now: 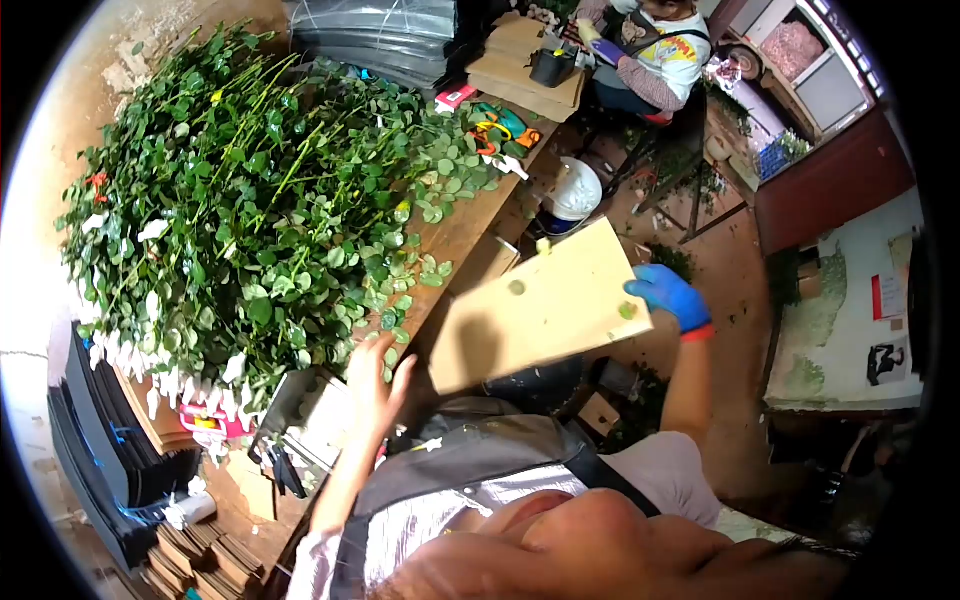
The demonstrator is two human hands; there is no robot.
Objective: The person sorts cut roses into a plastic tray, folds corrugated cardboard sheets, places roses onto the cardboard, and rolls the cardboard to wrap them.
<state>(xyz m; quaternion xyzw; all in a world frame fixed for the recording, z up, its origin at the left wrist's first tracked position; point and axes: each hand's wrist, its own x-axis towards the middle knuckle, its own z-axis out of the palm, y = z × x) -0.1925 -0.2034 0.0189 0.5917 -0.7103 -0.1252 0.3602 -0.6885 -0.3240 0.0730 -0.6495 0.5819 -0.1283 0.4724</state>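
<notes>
Holds the board (548,312) by one end in the gloved right hand (668,297); cannot see the grip underneath. Holds left hand (375,387) spread near leaves (265,308); cannot tell whether touching.

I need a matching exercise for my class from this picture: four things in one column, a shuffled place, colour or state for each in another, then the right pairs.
Things
1. Pale board
2. Person's right hand
3. Person's left hand
4. Leafy stems

Descriptions
A. Ungloved
B. Heaped on the wooden table
C. Held up by one end
D. Blue-gloved

Right pairs: 1-C, 2-D, 3-A, 4-B
</notes>
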